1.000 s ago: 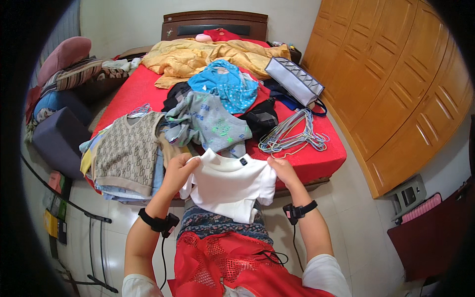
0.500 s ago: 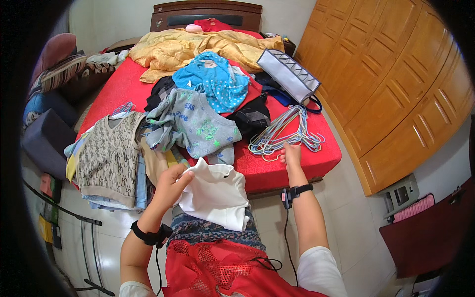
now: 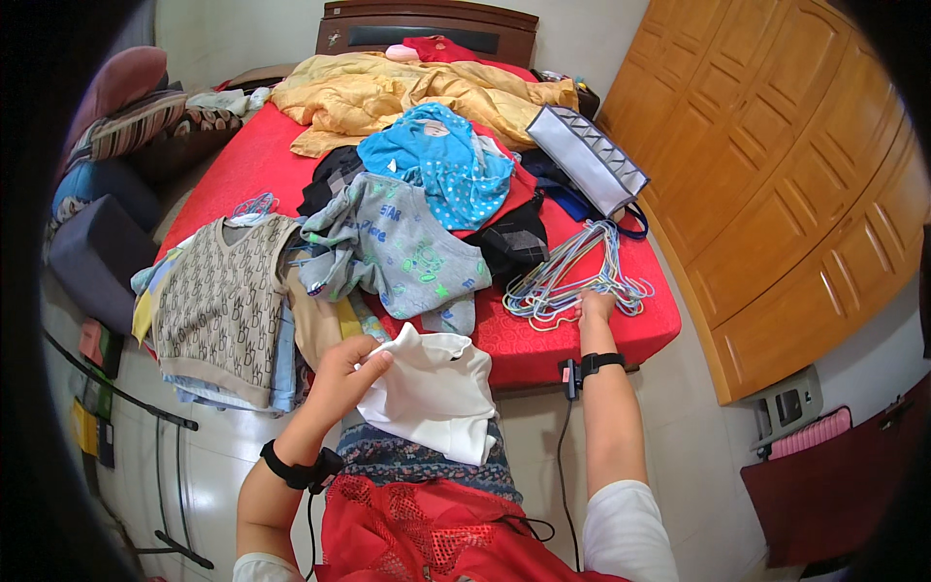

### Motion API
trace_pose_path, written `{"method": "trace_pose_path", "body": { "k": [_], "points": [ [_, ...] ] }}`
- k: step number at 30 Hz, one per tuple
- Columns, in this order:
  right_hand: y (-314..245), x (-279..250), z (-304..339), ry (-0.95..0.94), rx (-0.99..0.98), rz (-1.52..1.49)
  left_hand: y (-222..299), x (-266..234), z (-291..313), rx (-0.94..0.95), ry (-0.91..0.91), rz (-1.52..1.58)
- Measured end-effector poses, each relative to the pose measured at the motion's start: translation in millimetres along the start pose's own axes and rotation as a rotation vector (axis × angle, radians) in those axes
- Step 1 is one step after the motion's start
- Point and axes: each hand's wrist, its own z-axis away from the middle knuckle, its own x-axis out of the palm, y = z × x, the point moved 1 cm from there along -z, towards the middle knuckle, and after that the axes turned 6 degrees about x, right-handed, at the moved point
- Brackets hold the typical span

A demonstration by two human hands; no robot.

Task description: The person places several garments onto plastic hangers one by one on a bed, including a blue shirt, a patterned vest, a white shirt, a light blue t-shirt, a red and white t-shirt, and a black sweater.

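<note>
My left hand [image 3: 349,376] pinches the edge of a white garment [image 3: 432,396] between thumb and fingers. The cloth hangs folded in front of my lap. At the bed's near right corner, my right hand [image 3: 594,307] is closed at the edge of a heap of thin clothes hangers [image 3: 567,272], apparently around one of them; its fingertips are partly hidden. A grey printed top [image 3: 402,247] lies spread just beyond the white garment. To its left, a beige patterned knit vest [image 3: 223,306] tops a stack of clothes with more hangers at its far end.
A blue dotted garment [image 3: 436,165] and dark clothes lie mid-bed, on the red sheet [image 3: 213,175]. Behind them is a rumpled yellow quilt [image 3: 388,82]. A white compartment storage box [image 3: 587,160] sits at the right edge. Wooden wardrobe doors [image 3: 776,175] line the right side.
My right hand has moved slightly farther in among the hangers and its fingers have closed there. My left hand still holds the white garment. The whole view has shifted a little.
</note>
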Motion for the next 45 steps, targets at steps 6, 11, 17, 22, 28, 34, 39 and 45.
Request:
{"method": "trace_pose_path", "body": {
  "k": [6, 11, 17, 22, 28, 34, 39, 45],
  "points": [
    [-5, -17, 2, 0.001, 0.033, 0.137, -2, 3, -1, -0.003, -0.005, 0.005],
    [-12, -29, 12, -0.124, -0.082, 0.079, 0, 3, 0, -0.01, -0.01, 0.009],
    [-29, -36, 42, -0.224, -0.296, -0.086, 0, 1, 4, -0.022, 0.012, -0.017],
    [-31, -44, 56, -0.391, -0.467, -0.102, -4, 1, 6, -0.005, 0.021, -0.003],
    [-34, -65, 84, -0.535, -0.662, -0.079, -3, -2, 10, 0.001, 0.01, -0.005],
    [-39, -88, 155, -0.629, -0.795, -0.158, 9, -12, 17, -0.033, 0.02, -0.119],
    [-41, -107, 190, -0.813, -0.691, -0.393, 0, -15, 18, 0.025, 0.066, -0.213],
    [-9, -112, 189, -0.705, -0.647, -0.319, -5, -15, 21, 0.027, 0.096, -0.293]
  ]
}}
